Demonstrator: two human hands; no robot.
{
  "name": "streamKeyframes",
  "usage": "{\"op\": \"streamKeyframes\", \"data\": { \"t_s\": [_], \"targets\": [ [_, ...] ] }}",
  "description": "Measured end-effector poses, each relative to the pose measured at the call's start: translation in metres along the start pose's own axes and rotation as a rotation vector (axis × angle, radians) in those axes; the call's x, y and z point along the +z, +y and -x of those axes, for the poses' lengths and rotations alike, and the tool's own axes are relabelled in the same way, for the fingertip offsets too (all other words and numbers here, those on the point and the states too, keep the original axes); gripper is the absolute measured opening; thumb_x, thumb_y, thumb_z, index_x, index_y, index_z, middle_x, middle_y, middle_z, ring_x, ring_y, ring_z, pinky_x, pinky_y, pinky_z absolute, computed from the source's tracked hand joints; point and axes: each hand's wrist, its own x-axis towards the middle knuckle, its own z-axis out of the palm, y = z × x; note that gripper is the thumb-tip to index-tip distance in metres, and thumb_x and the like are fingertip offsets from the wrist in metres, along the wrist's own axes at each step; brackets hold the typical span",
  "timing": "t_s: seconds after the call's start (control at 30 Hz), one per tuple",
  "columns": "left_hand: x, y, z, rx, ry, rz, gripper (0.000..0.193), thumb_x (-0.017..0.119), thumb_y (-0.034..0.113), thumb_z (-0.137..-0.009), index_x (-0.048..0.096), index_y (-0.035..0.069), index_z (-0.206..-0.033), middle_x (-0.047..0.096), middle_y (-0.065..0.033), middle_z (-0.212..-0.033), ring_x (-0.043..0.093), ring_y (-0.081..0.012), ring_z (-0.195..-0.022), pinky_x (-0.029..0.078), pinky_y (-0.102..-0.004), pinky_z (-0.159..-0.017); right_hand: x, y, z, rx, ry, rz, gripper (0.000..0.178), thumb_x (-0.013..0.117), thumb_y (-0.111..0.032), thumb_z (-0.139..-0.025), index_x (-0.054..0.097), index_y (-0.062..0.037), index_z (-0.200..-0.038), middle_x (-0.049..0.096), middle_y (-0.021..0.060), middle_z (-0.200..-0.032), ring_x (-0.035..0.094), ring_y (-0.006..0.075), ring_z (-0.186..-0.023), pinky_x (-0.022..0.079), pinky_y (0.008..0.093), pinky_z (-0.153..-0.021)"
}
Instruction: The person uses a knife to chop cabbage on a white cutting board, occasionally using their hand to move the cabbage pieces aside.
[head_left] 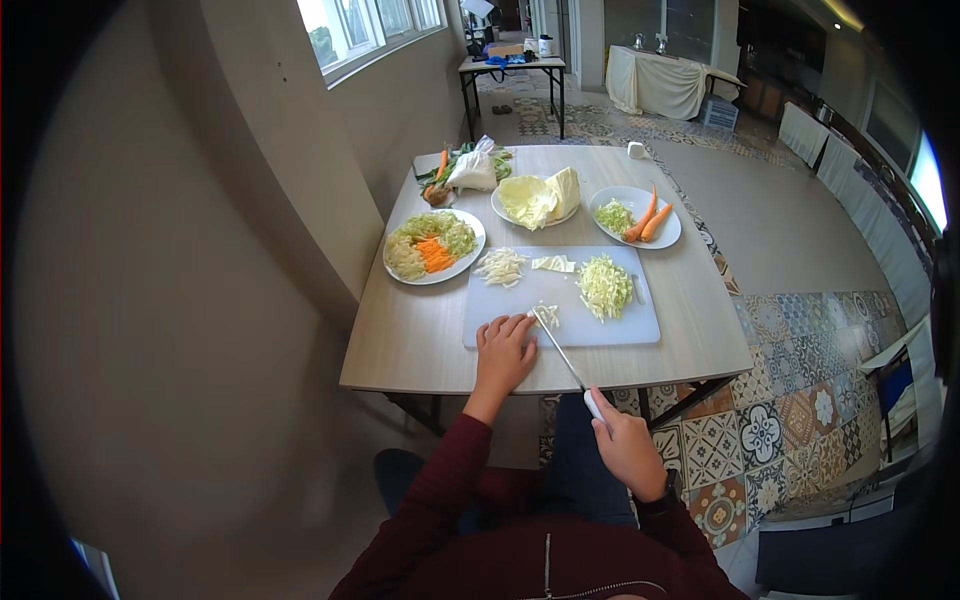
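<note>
My left hand rests flat on the near left corner of a white cutting board, fingertips beside a small pile of cut cabbage. My right hand grips the white handle of a long knife, off the table's near edge; the blade tip reaches the small pile. On the board lie a heap of shredded green cabbage, a pile of pale shreds and a cabbage piece.
A plate of shredded vegetables and carrot sits at the left, a plate with cabbage wedges behind the board, a plate with carrots at the right. Bagged greens lie at the wooden table's far end. Patterned floor tiles lie to the right.
</note>
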Motion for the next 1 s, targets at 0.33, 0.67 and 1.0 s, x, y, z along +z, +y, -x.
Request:
{"op": "streamKeyframes", "data": {
  "t_s": [0.33, 0.67, 1.0],
  "targets": [
    [0.003, -0.001, 0.002, 0.002, 0.004, -0.013, 0.039, 0.063, 0.024, -0.090, 0.062, 0.014, -0.127, 0.062, -0.0031, -0.130, 0.051, -0.0270, -0.125, 0.030, -0.0511, -0.110, 0.003, -0.004, -0.002, -0.052, 0.006, 0.000, 0.048, 0.057, -0.007, -0.092, 0.051, -0.0003, -0.140, 0.064, 0.0300, -0.081, 0.065, 0.0451, -0.075, 0.050, 0.0524, -0.070],
    [0.001, 0.002, 0.001, 0.009, -0.007, -0.014, 0.040, 0.063, 0.023, -0.090, 0.061, 0.013, -0.128, 0.062, -0.0035, -0.131, 0.051, -0.0272, -0.125, 0.030, -0.0507, -0.110, 0.017, 0.008, -0.052, 0.020, -0.006, -0.080, 0.047, 0.057, -0.010, -0.094, 0.052, -0.0040, -0.140, 0.061, 0.0328, -0.082, 0.064, 0.0461, -0.078, 0.051, 0.0424, -0.070],
    [0.001, 0.000, 0.001, 0.009, 0.007, -0.011, 0.040, 0.062, 0.024, -0.090, 0.061, 0.013, -0.128, 0.061, -0.0040, -0.130, 0.051, -0.0261, -0.125, 0.030, -0.0506, -0.109, 0.011, 0.002, -0.022, -0.022, -0.008, -0.015, 0.047, 0.057, -0.007, -0.093, 0.052, -0.0008, -0.139, 0.062, 0.0303, -0.077, 0.064, 0.0464, -0.073, 0.049, 0.0521, -0.066]
  ]
}}
